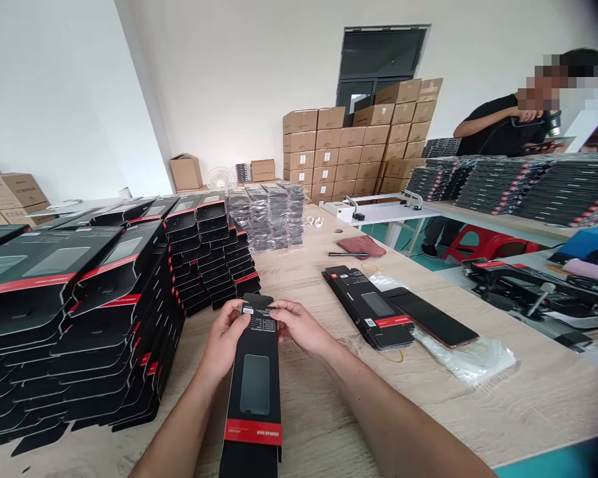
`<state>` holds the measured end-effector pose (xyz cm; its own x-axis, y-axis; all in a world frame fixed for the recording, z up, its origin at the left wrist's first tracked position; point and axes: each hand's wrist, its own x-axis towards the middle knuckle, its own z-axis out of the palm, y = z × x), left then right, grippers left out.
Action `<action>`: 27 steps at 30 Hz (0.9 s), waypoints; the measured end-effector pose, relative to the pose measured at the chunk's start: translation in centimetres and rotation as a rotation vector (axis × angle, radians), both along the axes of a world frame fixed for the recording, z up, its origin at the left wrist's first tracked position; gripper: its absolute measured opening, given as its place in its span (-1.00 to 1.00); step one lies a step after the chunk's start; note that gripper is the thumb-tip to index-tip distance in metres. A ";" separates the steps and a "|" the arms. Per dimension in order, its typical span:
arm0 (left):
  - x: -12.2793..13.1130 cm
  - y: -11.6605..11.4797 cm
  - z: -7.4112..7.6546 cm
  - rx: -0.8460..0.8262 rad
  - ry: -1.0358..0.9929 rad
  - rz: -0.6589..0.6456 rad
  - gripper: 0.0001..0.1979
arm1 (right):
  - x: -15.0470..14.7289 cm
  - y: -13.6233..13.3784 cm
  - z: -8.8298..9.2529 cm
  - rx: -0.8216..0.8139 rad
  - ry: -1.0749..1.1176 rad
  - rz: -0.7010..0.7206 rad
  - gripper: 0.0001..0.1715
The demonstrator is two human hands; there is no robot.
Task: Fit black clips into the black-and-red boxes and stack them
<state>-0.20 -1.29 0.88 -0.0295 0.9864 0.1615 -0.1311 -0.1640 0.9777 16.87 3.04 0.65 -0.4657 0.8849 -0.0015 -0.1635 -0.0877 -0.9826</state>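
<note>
1. The black card sleeve (254, 392) — a long, flat retail pack with a clear window (254, 384), a red band (253, 431) and a barcode label (248, 310) — sits upright-tilted over the table, its lower end running out of the bottom of the view.
2. The left hand (224, 342) and right hand (299, 325) close on its top end from either side; both pinch the card, thumbs on the printed face, fingers mostly hidden behind it.
3. The sleeve looks light and stiff but thin; its folds could crease, and the smooth coating may slip a little; the long edges seem the safest hold — well away from the window.
4. Tall stacks of black packs (82, 315) rise just left of the left wrist, with a second stack (212, 255) beyond; bare light-wood table (323, 425) gives open room below and right of the hands.
5. Further right lie a short stack of packs (366, 309), a dark glass panel (431, 318) and a clear plastic bag (466, 358); a pen (347, 253) rests on a maroon cloth (361, 245); a co-worker (503, 126) stands across the room, before cardboard cartons (359, 149).
</note>
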 end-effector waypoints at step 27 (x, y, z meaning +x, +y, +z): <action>0.4 -1.4 0.1 -0.023 0.052 -0.234 -0.48 | 1.7 0.2 0.9 0.006 0.041 -0.045 -0.63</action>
<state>0.20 -2.74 1.00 0.2080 0.9688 0.1346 -0.1123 -0.1130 0.9872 18.53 3.28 1.52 -0.4249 0.9050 0.0216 -0.2071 -0.0739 -0.9755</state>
